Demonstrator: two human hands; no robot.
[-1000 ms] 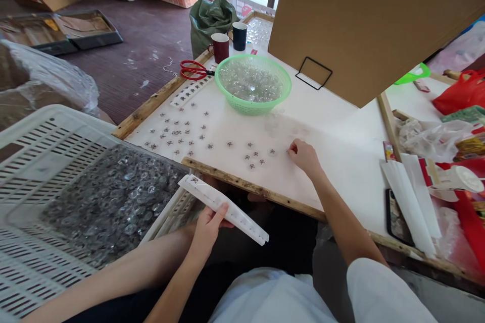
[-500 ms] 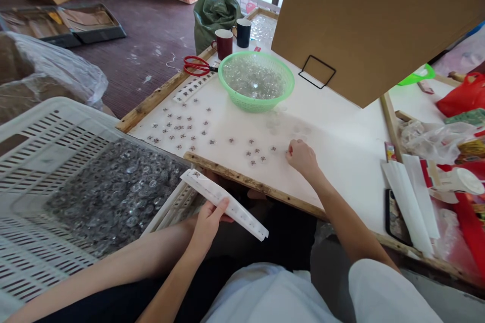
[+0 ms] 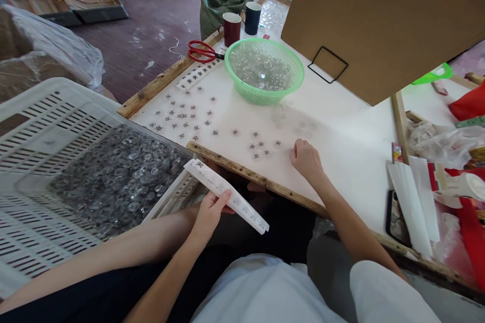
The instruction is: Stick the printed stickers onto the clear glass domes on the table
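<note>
Worktop point(image 3: 352, 136): white board with rough wooden edging, tilted across the view, carrying most of what follows.

Cardboard sheet point(image 3: 379, 15): large, brown, propped upright at the far right of the worktop, a black wire stand point(image 3: 328, 64) at its foot.

Crate point(image 3: 41, 126): white slatted plastic, left of the worktop and touching its near corner, filled with clear glass pieces point(image 3: 117, 176).

Basket point(image 3: 264, 95): green plastic mesh, round, at the far middle of the worktop, heaped with clear glass pieces.

Strip point(image 3: 227, 196): long white plastic bar with a row of small sockets, held below the worktop's near edge, one end resting by the crate rim, a dark-patterned piece seated at that end.

Left hand point(image 3: 208, 214): closed on the strip near its middle, thumb on top, fingers beneath.

Right hand point(image 3: 306, 159): knuckles up on the worktop, fingers curled together, tips on the white surface just right of a small cluster of studs; whether anything is pinched between them cannot be told.

Scissors point(image 3: 202, 51): red handles, lying at the far left edge.

Mugs: one dark red point(image 3: 231, 29), one dark blue point(image 3: 252, 16), side by side behind the basket.

Studs point(image 3: 261, 145): small round pieces with dark centres, scattered singly over the left half of the worktop, thickest near the crate.
</note>
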